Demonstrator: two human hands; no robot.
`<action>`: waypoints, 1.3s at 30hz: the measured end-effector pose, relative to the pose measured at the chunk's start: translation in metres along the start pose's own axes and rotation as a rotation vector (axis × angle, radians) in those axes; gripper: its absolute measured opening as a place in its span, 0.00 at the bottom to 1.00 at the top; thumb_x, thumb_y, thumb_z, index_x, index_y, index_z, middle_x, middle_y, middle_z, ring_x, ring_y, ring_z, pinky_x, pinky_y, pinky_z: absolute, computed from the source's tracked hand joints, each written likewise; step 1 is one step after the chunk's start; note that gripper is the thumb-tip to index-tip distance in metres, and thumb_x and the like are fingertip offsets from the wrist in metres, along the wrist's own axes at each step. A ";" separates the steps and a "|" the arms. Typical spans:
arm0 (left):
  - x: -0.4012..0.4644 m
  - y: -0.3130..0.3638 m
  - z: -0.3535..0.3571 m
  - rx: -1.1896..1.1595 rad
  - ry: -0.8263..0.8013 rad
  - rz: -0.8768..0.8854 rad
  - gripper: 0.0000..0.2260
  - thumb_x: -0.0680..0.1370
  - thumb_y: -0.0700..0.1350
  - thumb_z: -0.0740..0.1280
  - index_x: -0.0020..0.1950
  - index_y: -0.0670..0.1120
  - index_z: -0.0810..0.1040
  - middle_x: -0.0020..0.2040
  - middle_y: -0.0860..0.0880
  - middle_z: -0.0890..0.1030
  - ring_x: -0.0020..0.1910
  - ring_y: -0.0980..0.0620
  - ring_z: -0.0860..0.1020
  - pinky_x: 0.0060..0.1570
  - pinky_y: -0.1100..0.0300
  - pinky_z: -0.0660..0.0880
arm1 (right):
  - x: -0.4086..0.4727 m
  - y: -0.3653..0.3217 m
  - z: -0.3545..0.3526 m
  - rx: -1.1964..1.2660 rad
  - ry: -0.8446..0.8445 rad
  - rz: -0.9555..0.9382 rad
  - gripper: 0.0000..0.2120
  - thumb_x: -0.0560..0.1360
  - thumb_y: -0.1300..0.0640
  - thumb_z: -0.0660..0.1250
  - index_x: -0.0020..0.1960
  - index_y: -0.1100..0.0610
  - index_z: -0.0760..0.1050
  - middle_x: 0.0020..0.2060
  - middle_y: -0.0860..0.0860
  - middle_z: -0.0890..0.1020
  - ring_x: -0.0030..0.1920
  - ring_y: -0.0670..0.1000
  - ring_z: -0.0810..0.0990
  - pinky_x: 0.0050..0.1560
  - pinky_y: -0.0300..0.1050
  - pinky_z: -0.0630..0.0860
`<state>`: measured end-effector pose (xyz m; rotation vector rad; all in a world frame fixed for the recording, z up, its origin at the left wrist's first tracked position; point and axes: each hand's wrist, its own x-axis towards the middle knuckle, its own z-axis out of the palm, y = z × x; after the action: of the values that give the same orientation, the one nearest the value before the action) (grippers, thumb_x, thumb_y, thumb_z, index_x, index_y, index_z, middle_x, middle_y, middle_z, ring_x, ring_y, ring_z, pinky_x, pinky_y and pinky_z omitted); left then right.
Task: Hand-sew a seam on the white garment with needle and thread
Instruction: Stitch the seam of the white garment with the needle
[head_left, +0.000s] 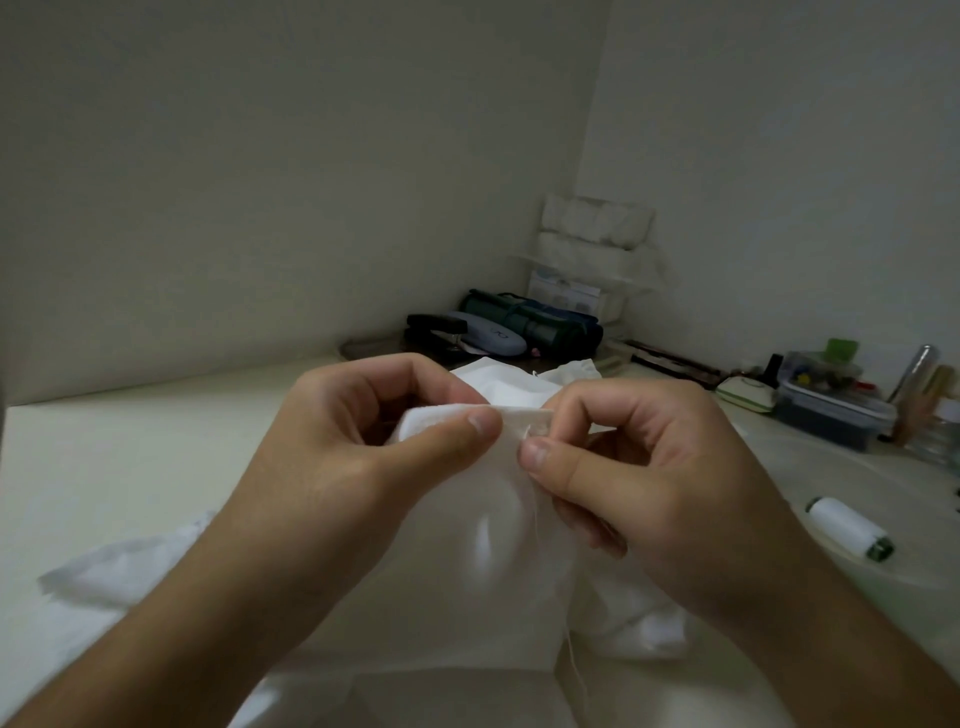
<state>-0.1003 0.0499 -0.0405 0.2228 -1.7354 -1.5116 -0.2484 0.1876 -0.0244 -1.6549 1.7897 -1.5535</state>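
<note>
White garment (483, 525): centre of frame, lifted off the pale table (130, 441), its folded hem held up between both hands; loose cloth trails to lower left and lower right.
Left hand (363, 436): left of centre, thumb and curled fingers pinching the hem.
Right hand (639, 467): right of centre, thumb and forefinger pinched at the hem edge; needle too small to make out.
Thread (574, 654): thin white strand hanging below the right hand, lower centre.
Thread spool (849, 527): white, lying on the table, right edge.
Plastic box (826, 402): right, behind the spool.
</note>
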 end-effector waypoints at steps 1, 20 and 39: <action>0.000 0.000 0.000 0.000 -0.001 0.005 0.06 0.70 0.48 0.77 0.40 0.46 0.86 0.38 0.41 0.85 0.34 0.48 0.82 0.35 0.55 0.77 | 0.000 0.000 0.000 0.002 0.004 0.002 0.14 0.76 0.55 0.73 0.34 0.57 0.76 0.24 0.55 0.72 0.24 0.51 0.69 0.27 0.41 0.66; -0.001 -0.001 0.000 0.064 -0.018 0.049 0.07 0.71 0.48 0.77 0.41 0.45 0.86 0.38 0.42 0.85 0.35 0.48 0.82 0.36 0.55 0.77 | 0.002 -0.003 -0.001 -0.032 0.027 0.092 0.16 0.76 0.63 0.75 0.31 0.57 0.78 0.21 0.43 0.72 0.22 0.42 0.70 0.26 0.31 0.65; 0.000 0.000 0.002 0.076 0.019 0.008 0.07 0.71 0.51 0.74 0.42 0.49 0.85 0.34 0.48 0.83 0.32 0.52 0.79 0.34 0.54 0.73 | 0.003 -0.004 -0.004 0.173 0.261 -0.062 0.14 0.77 0.48 0.69 0.41 0.58 0.77 0.25 0.54 0.70 0.22 0.51 0.64 0.24 0.39 0.63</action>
<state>-0.1013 0.0512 -0.0410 0.2685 -1.7785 -1.4348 -0.2505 0.1884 -0.0187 -1.4976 1.6761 -1.9693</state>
